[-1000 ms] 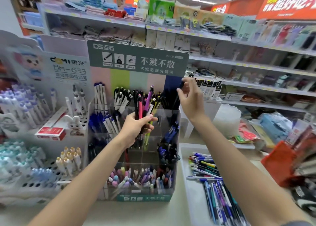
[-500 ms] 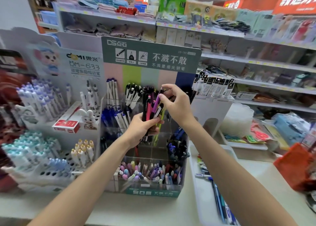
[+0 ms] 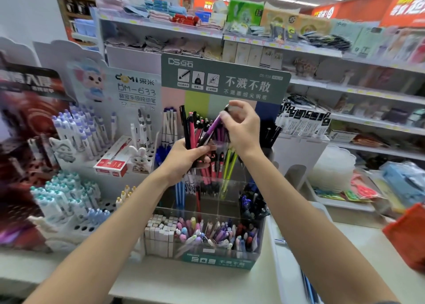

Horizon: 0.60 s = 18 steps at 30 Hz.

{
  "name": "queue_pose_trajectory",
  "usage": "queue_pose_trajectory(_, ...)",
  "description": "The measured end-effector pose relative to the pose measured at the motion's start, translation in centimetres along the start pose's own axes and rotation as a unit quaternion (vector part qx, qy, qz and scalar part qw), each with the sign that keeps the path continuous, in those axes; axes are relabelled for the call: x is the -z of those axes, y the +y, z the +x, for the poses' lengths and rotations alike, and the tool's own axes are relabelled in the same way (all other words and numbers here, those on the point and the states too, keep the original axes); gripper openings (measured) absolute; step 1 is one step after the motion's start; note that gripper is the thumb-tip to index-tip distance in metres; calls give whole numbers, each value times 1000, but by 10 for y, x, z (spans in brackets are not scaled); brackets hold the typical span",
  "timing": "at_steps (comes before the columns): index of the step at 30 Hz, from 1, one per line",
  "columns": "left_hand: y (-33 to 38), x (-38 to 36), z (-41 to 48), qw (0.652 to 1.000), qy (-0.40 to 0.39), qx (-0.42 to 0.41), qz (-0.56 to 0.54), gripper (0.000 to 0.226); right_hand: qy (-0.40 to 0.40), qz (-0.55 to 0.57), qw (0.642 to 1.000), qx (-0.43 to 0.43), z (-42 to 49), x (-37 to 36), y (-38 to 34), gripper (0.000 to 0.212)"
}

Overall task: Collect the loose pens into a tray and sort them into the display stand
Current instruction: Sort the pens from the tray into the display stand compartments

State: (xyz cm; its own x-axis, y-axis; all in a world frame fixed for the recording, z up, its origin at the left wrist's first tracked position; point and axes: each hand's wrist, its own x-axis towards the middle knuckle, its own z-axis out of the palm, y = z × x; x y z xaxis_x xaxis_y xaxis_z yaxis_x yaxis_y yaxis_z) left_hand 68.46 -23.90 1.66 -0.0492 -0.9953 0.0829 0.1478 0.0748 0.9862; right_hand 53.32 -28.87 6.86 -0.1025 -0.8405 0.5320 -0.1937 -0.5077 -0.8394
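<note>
1. We see store shelves (image 3: 253,39) across the back and right, stacked with folded cloths, boxes and packets, mostly blurred.
2. In front of them a pale counter (image 3: 184,283) runs across the bottom of the view.
3. In the middle of the counter is the stand (image 3: 225,80), a clear box of compartments under a green header card with white print. Its back compartments hold upright pens, blue at the left and dark at the right. The low front compartment is packed with pastel pens and small white boxes.
4. Left of the stand we see a white rack (image 3: 76,214) of white and lilac pens, with a red box (image 3: 112,160) lying on it.
5. Just right of the stand lies the tray (image 3: 282,257), white and long. Only its near rim and a few blue pens at the bottom edge show.
6. Two bare forearms reach up from the bottom corners and meet above the stand's middle compartments.
7. The left hand (image 3: 184,159) is curled round a bundle (image 3: 195,131) of black, pink and yellow-green pens, held upright over the stand. We cannot tell whether their tips reach inside.
8. The right hand (image 3: 241,129) is above and to the right, with thumb and fingertips pinching the top end of a purple pen (image 3: 212,129).
9. The purple pen slants down-left from that pinch into the left hand's grip, so both hands touch it.
</note>
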Motion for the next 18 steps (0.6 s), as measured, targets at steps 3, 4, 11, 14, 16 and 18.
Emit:
queue_pose_trajectory(3, -5, 9, -1, 1000, 12, 16, 5, 19, 96, 41, 994, -31, 19, 14, 0, 25)
queue_pose_trajectory(4, -8, 12, -2, 1000, 23, 21, -1, 21, 109, -4, 994, -7, 25, 20, 2, 25)
queue_pose_trajectory(11, -24, 12, 0, 999, 27, 29, -29, 24, 16, -196, 971, 135, 24, 15, 21, 24)
queue_pose_trajectory(14, -24, 15, 1, 999, 38, 22, -16, 22, 28, -216, 962, 166, 26, 13, 26, 23)
queue_pose_trajectory(16, -24, 18, 1, 999, 47, 18, -4, 21, -21, -246, 956, 159, 31, 14, 31, 22)
queue_pose_trajectory(18, -24, 19, 0, 999, 51, 17, 5, 20, -117, -334, 924, 142, 34, 12, 39, 19)
